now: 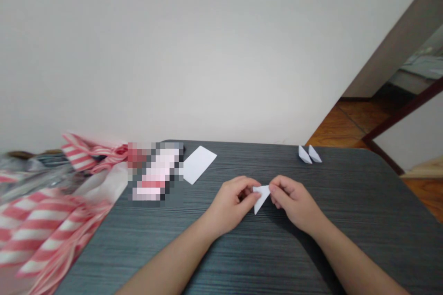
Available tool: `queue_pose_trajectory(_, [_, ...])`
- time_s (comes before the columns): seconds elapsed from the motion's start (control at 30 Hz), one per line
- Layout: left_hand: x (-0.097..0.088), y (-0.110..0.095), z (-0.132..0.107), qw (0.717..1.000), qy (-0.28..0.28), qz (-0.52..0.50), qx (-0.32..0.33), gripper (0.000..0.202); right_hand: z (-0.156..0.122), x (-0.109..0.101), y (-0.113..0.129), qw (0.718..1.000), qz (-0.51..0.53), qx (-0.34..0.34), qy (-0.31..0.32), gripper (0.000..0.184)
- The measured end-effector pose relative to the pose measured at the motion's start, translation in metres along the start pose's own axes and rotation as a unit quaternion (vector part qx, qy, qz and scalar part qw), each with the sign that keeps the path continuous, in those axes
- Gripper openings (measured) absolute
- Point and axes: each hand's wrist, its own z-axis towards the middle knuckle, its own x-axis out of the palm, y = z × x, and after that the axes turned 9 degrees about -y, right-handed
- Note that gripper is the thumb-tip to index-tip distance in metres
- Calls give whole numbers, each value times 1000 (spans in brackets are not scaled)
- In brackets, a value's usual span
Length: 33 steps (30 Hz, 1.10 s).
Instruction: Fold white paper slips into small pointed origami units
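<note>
A small white paper piece folded into a triangle (262,196) is held between both my hands just above a dark grey wood-grain table (263,249). My left hand (232,205) pinches its left corner with curled fingers. My right hand (294,203) pinches its upper right edge between thumb and forefinger. The triangle's tip points down toward the table.
A flat white paper rectangle (199,164) lies on the table behind my left hand. Two small folded white paper pieces (309,154) sit near the far right edge. Red-and-white striped plastic bags (44,221) crowd the left side. A white wall rises behind; wooden floor shows at right.
</note>
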Motion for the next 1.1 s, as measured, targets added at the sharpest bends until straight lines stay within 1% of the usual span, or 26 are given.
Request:
queue_pose_trajectory(0.1, [1, 2, 0, 1000, 15, -3, -10, 19, -1, 2, -1, 999, 43, 2, 18, 20])
queue_pose_trajectory(0.23, [2, 2, 0, 999, 33, -18, -22, 19, -3, 6, -3, 994, 99, 4, 47, 7])
queue_pose_trajectory(0.4, [-1, -4, 1, 999, 40, 5, -9, 21, -3, 8, -2, 990, 130, 6, 57, 7])
queue_pose_trajectory(0.5, [-2, -7, 0, 999, 54, -3, 7, 20, -2, 9, -1, 990, 136, 8, 47, 7])
queue_pose_trajectory(0.6, [-2, -7, -1, 998, 65, -14, 1, 22, -1, 10, -1, 988, 150, 11, 44, 10])
queue_pose_trajectory(0.73, [0, -7, -1, 998, 62, -9, -4, 23, -1, 11, -4, 988, 149, 9, 48, 9])
queue_pose_trajectory(0.9, [0, -6, -1, 998, 61, -16, -14, 20, -2, 12, -8, 987, 155, -13, 51, 13])
queue_pose_trajectory(1.03, [-1, -5, -1, 997, 68, -30, -28, 22, -2, 9, -11, 990, 127, -26, 47, 11])
queue_pose_trajectory(1.1, [-1, -4, -1, 996, 67, -43, -38, 23, -3, 7, -11, 994, 93, -41, 39, 10])
